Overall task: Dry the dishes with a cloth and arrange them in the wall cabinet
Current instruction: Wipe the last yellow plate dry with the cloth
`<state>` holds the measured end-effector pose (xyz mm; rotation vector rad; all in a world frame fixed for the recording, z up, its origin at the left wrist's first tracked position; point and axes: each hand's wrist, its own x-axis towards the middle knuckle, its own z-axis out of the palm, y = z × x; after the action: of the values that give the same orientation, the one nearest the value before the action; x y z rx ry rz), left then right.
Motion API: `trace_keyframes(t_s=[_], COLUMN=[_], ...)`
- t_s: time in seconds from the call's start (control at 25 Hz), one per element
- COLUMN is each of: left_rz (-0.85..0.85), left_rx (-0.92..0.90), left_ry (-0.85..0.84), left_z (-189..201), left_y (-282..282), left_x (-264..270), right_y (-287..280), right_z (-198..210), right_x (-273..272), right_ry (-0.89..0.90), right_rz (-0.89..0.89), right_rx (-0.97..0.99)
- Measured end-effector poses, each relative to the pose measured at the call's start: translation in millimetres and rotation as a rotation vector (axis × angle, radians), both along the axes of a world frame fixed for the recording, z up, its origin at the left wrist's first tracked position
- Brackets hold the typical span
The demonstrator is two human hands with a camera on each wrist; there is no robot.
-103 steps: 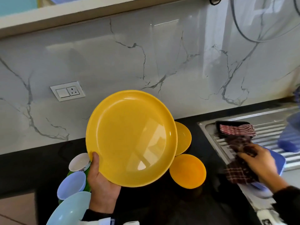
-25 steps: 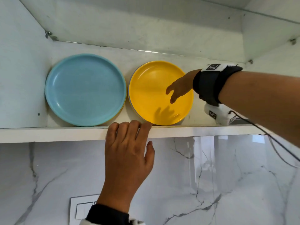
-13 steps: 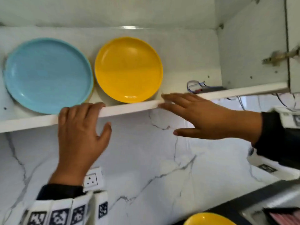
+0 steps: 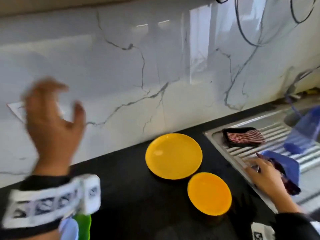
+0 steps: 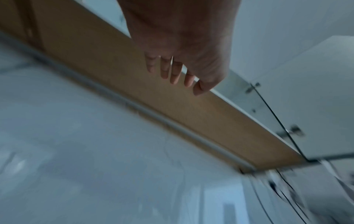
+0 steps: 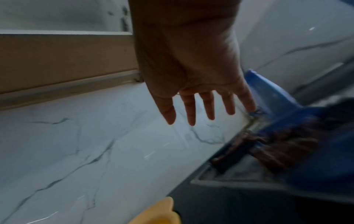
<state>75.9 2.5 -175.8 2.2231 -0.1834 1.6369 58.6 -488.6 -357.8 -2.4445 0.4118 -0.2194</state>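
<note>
From the head view, two yellow plates (image 4: pixel 173 155) lie flat on the black worktop (image 4: pixel 131 196), likely light, stiff and slick, best pinched at the rim, while the soft checked cloth (image 4: pixel 284 177) lies by the right hand (image 4: pixel 265 177) on the drainer; the left hand (image 4: pixel 52 118) hangs raised, empty

In the left wrist view that grip (image 5: pixel 180 45) is apart, fingers straight; in the right wrist view the right grip (image 6: pixel 191 68) is likewise spread, beside the cloth (image 6: pixel 272 148) but not clamped on it

A home kitchen: a black countertop (image 4: pixel 131 196) runs under a glossy white marble-veined backsplash (image 4: pixel 155 75), with a steel sink drainboard (image 4: pixel 245 153) ribbed at about 3 o'clock. Yellow plates (image 4: pixel 173 155) sit on the counter at 5 o'clock, a checked dishcloth (image 4: pixel 244 137) lies on the drainboard, and a wood-toned wall cabinet underside (image 5: pixel 172 106) spans overhead at 12 o'clock.
</note>
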Motion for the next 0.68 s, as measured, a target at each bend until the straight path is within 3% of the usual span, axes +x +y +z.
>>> trace_keyframes(t_s=[0.12, 0.16, 0.24, 0.28, 0.32, 0.44, 0.52, 0.6, 0.68], left_rz=[-0.102, -0.183, -0.247, -0.24, -0.227, -0.074, -0.023, -0.016, -0.004], left_rx=[0.211, 0.133, -0.145, -0.269, -0.38, -0.454, -0.668, -0.877, -0.93], left_ry=[0.487, 0.665, 0.979, 1.045, 1.138, 1.517, 1.649, 1.674, 1.693], left_z=[-62.9, -98.6, -149.8, -170.2, -182.2, -198.7, -199.4, -198.9, -203.0], left_y=[-77.0, -120.5, -125.7, -120.8, -114.7, -122.4, -127.0, -133.9, -139.7], left_x=[-16.1, -35.1, -30.1, -22.9, -19.2, -13.9, -3.5, 5.7, 13.3], right_y=[-40.5, -53.8, -78.1, -88.2, -94.4, -102.8, -105.4, -107.0, -111.6], right_z=[-32.9, -40.4, -50.0, -55.4, -61.3, -68.6, -68.9, -77.0, -87.2], right_x=[-10.3, -8.9, -6.9, -7.1, -9.1, -10.1, -2.7, 6.9, 17.6], right_ry=[0.033, 0.035, 0.052, 0.054, 0.052, 0.053, 0.097, 0.256, 0.423], right_rz=[-0.146, -0.146, -0.163, -0.189, -0.206, -0.189, -0.153, -0.116, -0.089], right_rx=[-0.036, -0.034, -0.027, -0.021, -0.014, -0.042, -0.067, -0.128, -0.198])
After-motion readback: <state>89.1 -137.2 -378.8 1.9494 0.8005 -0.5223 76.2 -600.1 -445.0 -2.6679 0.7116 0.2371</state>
